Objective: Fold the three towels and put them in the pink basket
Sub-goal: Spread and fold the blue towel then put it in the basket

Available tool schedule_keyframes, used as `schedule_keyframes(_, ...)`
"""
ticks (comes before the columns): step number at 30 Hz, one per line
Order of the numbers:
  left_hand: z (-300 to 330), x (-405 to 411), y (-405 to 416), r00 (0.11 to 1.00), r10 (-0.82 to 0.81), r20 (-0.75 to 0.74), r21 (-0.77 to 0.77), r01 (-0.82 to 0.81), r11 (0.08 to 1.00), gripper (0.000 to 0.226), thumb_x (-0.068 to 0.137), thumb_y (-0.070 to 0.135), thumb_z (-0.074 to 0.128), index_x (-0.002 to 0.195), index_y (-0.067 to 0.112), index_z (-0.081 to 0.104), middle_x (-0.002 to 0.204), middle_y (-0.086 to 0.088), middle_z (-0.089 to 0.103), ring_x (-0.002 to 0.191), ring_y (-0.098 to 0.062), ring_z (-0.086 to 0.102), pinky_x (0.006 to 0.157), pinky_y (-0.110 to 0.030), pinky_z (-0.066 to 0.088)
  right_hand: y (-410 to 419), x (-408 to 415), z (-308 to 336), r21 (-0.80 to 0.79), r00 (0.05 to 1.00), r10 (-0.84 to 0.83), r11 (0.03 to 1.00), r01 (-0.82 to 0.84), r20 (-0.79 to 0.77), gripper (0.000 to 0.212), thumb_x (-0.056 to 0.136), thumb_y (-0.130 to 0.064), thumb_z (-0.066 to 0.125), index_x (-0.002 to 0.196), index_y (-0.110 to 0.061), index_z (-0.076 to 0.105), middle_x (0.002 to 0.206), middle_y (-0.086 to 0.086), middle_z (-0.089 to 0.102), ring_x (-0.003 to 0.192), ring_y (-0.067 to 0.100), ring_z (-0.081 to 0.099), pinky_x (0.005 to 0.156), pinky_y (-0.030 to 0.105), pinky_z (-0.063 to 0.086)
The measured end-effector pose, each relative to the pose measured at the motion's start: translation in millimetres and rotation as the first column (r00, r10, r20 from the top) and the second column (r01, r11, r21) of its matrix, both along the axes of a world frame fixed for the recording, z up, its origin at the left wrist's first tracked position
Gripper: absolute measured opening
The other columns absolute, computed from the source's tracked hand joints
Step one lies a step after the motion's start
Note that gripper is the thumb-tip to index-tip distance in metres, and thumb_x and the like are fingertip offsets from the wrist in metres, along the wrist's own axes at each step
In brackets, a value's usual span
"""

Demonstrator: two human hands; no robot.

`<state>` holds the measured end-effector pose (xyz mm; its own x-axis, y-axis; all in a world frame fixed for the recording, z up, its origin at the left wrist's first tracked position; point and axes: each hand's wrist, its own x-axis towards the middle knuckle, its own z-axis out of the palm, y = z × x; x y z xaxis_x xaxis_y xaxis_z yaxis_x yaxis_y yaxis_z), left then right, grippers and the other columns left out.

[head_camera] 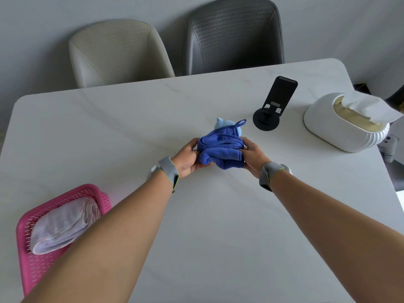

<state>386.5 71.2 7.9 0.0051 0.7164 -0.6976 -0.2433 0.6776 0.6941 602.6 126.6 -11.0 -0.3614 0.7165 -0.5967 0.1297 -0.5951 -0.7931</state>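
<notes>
A blue towel (220, 150) with a hanging loop and a light blue cartoon patch lies bunched in the middle of the white table (196, 226). My left hand (188, 159) grips its left side and my right hand (253, 156) grips its right side. The pink basket (32, 265) stands at the near left, partly behind my left forearm. A folded white towel (61, 226) lies inside it. A third towel is not in view.
A black phone stand (273, 106) stands just beyond the towel to the right. A white tissue box (345, 125) sits at the right edge. A beige chair (118, 53) and a grey chair (234, 36) stand behind the table.
</notes>
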Motion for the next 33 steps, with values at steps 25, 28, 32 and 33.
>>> schedule_keyframes(25, 62, -17, -27, 0.852, -0.506, 0.134, -0.056, 0.516, 0.855, 0.061, 0.090, 0.049, 0.070, 0.139, 0.018, 0.053, 0.133, -0.007, 0.062, 0.117, -0.023, 0.062, 0.106, -0.043, 0.045, -34, -51, 63, 0.177, 0.897, 0.205, 0.973, -0.146, -0.392, 0.020, 0.098, -0.004, 0.051, 0.109, -0.002, 0.068, 0.100, 0.010, 0.078, 0.091, 0.021, 0.074, 0.084, 0.036, 0.059)
schedule_keyframes(28, 61, -12, -36, 0.865, -0.494, 0.092, -0.005, 0.496, 0.868, 0.050, 0.092, 0.039, 0.071, 0.135, 0.018, 0.057, 0.129, -0.009, 0.064, 0.112, -0.023, 0.063, 0.105, -0.048, 0.046, -33, -40, 59, 0.170, 0.991, 0.109, 0.981, -0.095, -0.076, 0.022, 0.093, -0.013, 0.052, 0.098, -0.002, 0.070, 0.091, 0.012, 0.075, 0.081, 0.025, 0.072, 0.076, 0.036, 0.058)
schedule_keyframes(32, 56, -17, -46, 0.940, -0.336, 0.060, 0.019, 0.336, 0.942, 0.051, 0.089, 0.038, 0.073, 0.135, 0.022, 0.058, 0.134, -0.010, 0.064, 0.123, -0.033, 0.061, 0.109, -0.056, 0.041, -46, -51, 70, 0.048, 0.994, -0.011, 0.999, 0.016, -0.107, 0.024, 0.102, -0.012, 0.047, 0.114, -0.015, 0.069, 0.109, 0.017, 0.072, 0.099, 0.034, 0.070, 0.087, 0.052, 0.057)
schedule_keyframes(33, 56, -19, -48, 0.961, -0.273, 0.049, 0.019, 0.273, 0.962, 0.048, 0.090, 0.039, 0.071, 0.134, 0.024, 0.059, 0.134, -0.012, 0.064, 0.126, -0.033, 0.060, 0.107, -0.056, 0.043, -51, -55, 73, -0.018, 0.996, -0.048, 0.999, 0.047, -0.071, 0.024, 0.104, -0.021, 0.048, 0.119, -0.021, 0.066, 0.118, 0.015, 0.071, 0.102, 0.032, 0.068, 0.090, 0.050, 0.056)
